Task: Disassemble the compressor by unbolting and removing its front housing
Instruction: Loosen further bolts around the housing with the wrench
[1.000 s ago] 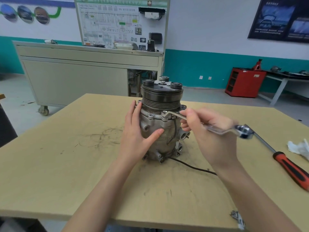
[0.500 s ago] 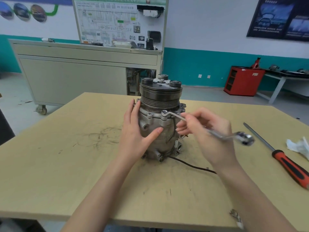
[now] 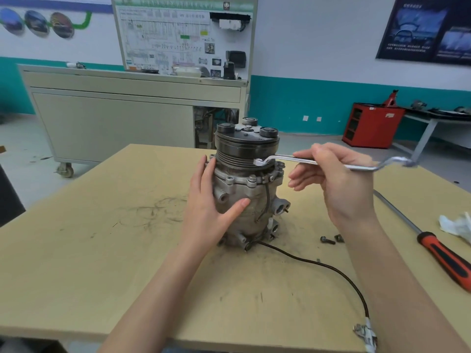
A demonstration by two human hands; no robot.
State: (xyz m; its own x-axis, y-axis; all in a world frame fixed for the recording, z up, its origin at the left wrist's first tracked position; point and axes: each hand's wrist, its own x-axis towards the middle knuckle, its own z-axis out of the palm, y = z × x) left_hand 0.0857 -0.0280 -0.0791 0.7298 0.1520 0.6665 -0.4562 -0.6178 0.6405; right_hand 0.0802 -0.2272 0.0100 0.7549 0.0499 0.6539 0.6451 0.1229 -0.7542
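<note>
Compressor (image 3: 244, 189) upright mid-table. Left hand (image 3: 206, 207) lies flat-fingered against its 9 o'clock side, gripping nothing. Right hand (image 3: 339, 182) at 3 o'clock pinches wrench (image 3: 283, 157) loosely, ring end above the rim bolt (image 3: 252, 178). Risks: poor seating rounds the head; unclamped body may tip.

Red/black screwdriver (image 3: 433, 248) lies on table (image 3: 102, 250) rt side near white rag (image 3: 456, 225); red cabinet (image 3: 369, 126) by back wall.
</note>
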